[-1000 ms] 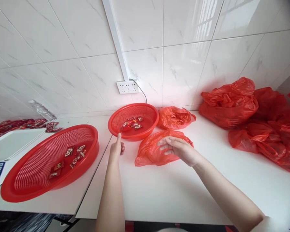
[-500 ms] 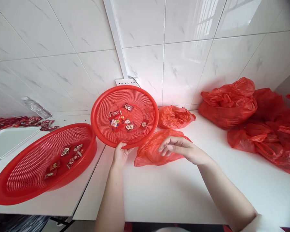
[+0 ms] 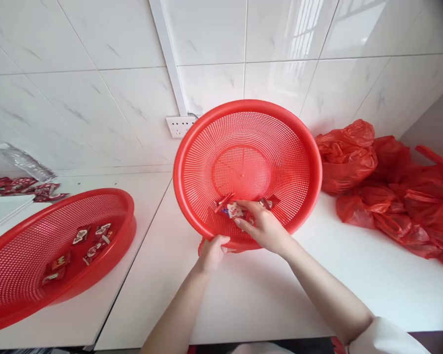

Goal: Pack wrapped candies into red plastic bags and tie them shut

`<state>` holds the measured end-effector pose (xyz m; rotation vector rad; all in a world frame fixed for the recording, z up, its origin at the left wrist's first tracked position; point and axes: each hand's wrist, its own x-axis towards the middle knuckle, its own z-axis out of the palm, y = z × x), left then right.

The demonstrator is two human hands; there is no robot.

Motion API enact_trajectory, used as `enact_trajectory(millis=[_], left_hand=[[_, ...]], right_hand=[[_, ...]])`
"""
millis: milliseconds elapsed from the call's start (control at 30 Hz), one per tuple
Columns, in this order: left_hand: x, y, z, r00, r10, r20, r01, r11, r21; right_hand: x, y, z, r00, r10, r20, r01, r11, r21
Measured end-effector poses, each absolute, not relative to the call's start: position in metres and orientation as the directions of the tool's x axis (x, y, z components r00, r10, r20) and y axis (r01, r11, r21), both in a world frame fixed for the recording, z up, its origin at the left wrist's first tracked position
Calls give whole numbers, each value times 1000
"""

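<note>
A round red mesh basket [image 3: 243, 105] is tilted with its opening toward me. My left hand [image 3: 211, 253] is closed on the basket's near rim, thumb over the edge. Several small wrapped candies [image 3: 233, 210], red with white and blue print, lie bunched against the low near wall. My right hand [image 3: 264, 223] reaches in over that rim, its thumb and fingers curled around some of these candies; its palm side is hidden. Under the basket, a bit of a red plastic bag [image 3: 201, 246] shows below the rim.
At left a second red mesh basket [image 3: 127, 201] holds several wrapped candies [image 3: 81, 235]. Behind it are a clear plastic bottle [image 3: 27, 162], a white tray [image 3: 3, 209] and more red packets [image 3: 46, 191]. Filled red plastic bags [image 3: 395, 196] crowd the right. A power strip [image 3: 179, 127] is on the tiled wall.
The basket has come closer and right, tipping so the candies slid to its near wall. My right hand moved from above the table into the basket. My left hand kept its rim hold.
</note>
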<state>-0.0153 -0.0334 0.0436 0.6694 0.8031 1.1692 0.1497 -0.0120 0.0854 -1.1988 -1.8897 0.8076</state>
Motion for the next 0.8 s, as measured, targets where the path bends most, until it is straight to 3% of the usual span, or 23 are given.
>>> enact_trajectory(millis=[67, 133, 233, 300, 367, 400, 467, 500, 600, 800], left_hand=[[-10, -36, 34, 184, 965, -185, -524, 255, 813], [-8, -36, 24, 186, 964, -190, -498, 259, 827], [-11, -35, 12, 177, 958, -225, -432, 281, 857], [-15, -32, 10, 158, 960, -233, -411, 279, 868], [-20, -28, 11, 125, 961, -248, -420, 278, 864], [-23, -25, 13, 108, 961, -255, -432, 276, 859], [-30, -18, 17, 77, 965, -251, -465, 257, 847], [-33, -15, 19, 64, 970, -236, -486, 236, 841], [-43, -7, 24, 2, 984, -179, -547, 151, 823], [-62, 2, 28, -140, 984, -110, -575, 10, 818]], right_hand=[[146, -9, 76, -270, 926, 264, 678, 378, -630], [143, -5, 65, -247, 940, 238, 792, 337, -509], [144, 5, 58, -223, 950, 219, 766, 310, -563], [149, 11, 62, -191, 952, 238, 580, 305, -755], [158, 15, 71, -170, 970, 174, 202, 207, -957], [162, 16, 77, -203, 973, 111, -25, 108, -994], [170, 16, 88, -324, 946, 19, -390, -115, -914], [173, 16, 92, -371, 929, 6, -494, -192, -848], [180, 13, 99, -384, 923, 24, -588, -224, -777], [192, 10, 97, -397, 918, 5, -401, -169, -900]])
